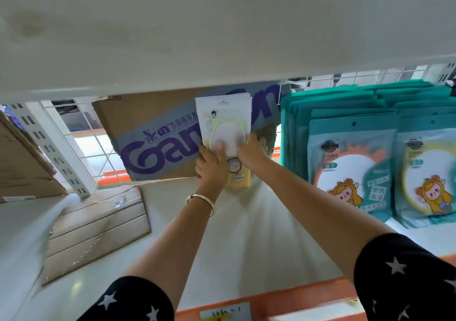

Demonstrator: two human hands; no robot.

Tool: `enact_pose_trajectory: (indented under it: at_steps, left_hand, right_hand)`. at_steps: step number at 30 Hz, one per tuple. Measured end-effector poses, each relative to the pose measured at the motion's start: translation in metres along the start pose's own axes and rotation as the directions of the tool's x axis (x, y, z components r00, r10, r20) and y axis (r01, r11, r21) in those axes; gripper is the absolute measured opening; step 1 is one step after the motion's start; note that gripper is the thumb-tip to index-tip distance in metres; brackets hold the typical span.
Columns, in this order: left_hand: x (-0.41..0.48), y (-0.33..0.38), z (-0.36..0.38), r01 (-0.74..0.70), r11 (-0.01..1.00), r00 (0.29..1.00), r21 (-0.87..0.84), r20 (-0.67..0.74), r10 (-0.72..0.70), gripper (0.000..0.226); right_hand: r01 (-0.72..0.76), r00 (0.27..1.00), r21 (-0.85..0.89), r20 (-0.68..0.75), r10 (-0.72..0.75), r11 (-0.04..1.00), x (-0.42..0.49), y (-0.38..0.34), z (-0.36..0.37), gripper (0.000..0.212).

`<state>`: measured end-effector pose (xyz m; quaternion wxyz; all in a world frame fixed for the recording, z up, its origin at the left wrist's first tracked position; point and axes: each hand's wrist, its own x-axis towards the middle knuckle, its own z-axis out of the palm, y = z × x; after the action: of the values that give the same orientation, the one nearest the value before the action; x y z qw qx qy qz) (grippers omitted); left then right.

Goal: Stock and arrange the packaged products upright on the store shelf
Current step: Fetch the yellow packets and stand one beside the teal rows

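The left hand [212, 167] and right hand [251, 153] are gripping white packets [223, 121], seemingly upright; letting go early is risking them toppling forward.

We wore short black sleeves [128, 301] w/ white stars, both arms, & a thin metal bracelet [201, 199] behind the left hand [212, 170].

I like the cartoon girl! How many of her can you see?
2: one on the left front teal packet, one on the right front teal packet. The packets behind may hide more.
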<state>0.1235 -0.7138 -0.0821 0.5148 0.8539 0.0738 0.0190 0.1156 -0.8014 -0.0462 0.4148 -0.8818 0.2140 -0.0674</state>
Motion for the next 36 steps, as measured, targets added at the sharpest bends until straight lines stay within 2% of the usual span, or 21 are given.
enact_pose_trajectory:
  at_steps: [4, 7, 9, 12, 14, 18, 21, 24, 26, 28, 30, 31, 33, 35, 36]
  left_hand:
    - [0.003, 0.000, -0.008, -0.010, 0.998, 0.999, 0.060, 0.038, 0.008, 0.067]
    - [0.001, -0.013, -0.017, 0.014, 0.985, 0.996, 0.170, 0.080, -0.028, 0.067]
    - [0.001, -0.029, -0.025, 0.018, 0.981, 0.993, 0.191, 0.115, -0.040, 0.065]
    - [-0.005, -0.051, -0.043, -0.020, 0.971, 0.983, 0.237, 0.182, -0.024, 0.066]
    - [-0.012, -0.063, -0.054, -0.052, 0.951, 0.979, 0.305, 0.205, -0.012, 0.061]
    - [-0.034, -0.085, -0.077, -0.216, 0.894, 0.948, 0.392, 0.303, 0.096, 0.053]
    - [-0.055, -0.107, -0.086, -0.374, 0.818, 0.888, 0.438, 0.424, 0.179, 0.055]
    - [-0.064, -0.127, -0.087, -0.536, 0.707, 0.794, 0.461, 0.559, 0.237, 0.059]
    - [-0.081, -0.131, -0.090, -0.596, 0.655, 0.753, 0.465, 0.607, 0.254, 0.068]
    - [-0.104, -0.133, -0.096, -0.616, 0.641, 0.733, 0.458, 0.631, 0.254, 0.067]
    - [-0.126, -0.134, -0.108, -0.621, 0.612, 0.747, 0.489, 0.607, 0.273, 0.069]
    - [-0.134, -0.134, -0.114, -0.617, 0.611, 0.761, 0.496, 0.574, 0.302, 0.064]
    - [-0.149, -0.143, -0.130, -0.644, 0.603, 0.762, 0.471, 0.469, 0.447, 0.047]
    - [-0.172, -0.151, -0.156, -0.644, 0.599, 0.758, 0.476, 0.501, 0.417, 0.041]
    - [-0.185, -0.159, -0.167, -0.633, 0.604, 0.765, 0.485, 0.511, 0.392, 0.038]
  right_hand:
    - [0.030, 0.999, -0.098, 0.045, -0.026, 0.995, 0.004, 0.002, -0.007, 0.057]
    - [0.019, 1.000, -0.185, -0.006, -0.021, 0.983, 0.000, 0.016, -0.002, 0.061]
    - [-0.035, 0.999, -0.142, -0.033, 0.030, 0.989, -0.010, 0.027, 0.006, 0.066]
    - [-0.098, 0.993, -0.069, -0.073, 0.093, 0.993, -0.029, 0.044, 0.021, 0.061]
    - [-0.113, 0.991, -0.104, -0.078, 0.105, 0.988, -0.046, 0.054, 0.029, 0.060]
    - [-0.060, 0.998, -0.272, -0.040, 0.051, 0.961, -0.086, 0.070, 0.048, 0.061]
    - [0.015, 1.000, -0.249, 0.022, -0.009, 0.968, -0.110, 0.062, 0.055, 0.049]
    - [0.068, 0.988, -0.236, 0.148, -0.034, 0.969, -0.139, 0.052, 0.062, 0.042]
    - [0.134, 0.974, -0.290, 0.215, -0.072, 0.948, -0.163, 0.052, 0.072, 0.044]
    - [0.206, 0.962, -0.371, 0.248, -0.117, 0.906, -0.187, 0.055, 0.083, 0.047]
    - [0.262, 0.953, -0.432, 0.256, -0.161, 0.863, -0.208, 0.056, 0.090, 0.055]
    - [0.275, 0.953, -0.457, 0.244, -0.178, 0.846, -0.217, 0.055, 0.091, 0.062]
    - [0.283, 0.957, -0.499, 0.200, -0.208, 0.819, -0.238, 0.053, 0.091, 0.079]
    - [0.274, 0.961, -0.486, 0.155, -0.227, 0.830, -0.266, 0.052, 0.096, 0.089]
    - [0.283, 0.959, -0.494, 0.162, -0.233, 0.822, -0.280, 0.053, 0.101, 0.088]
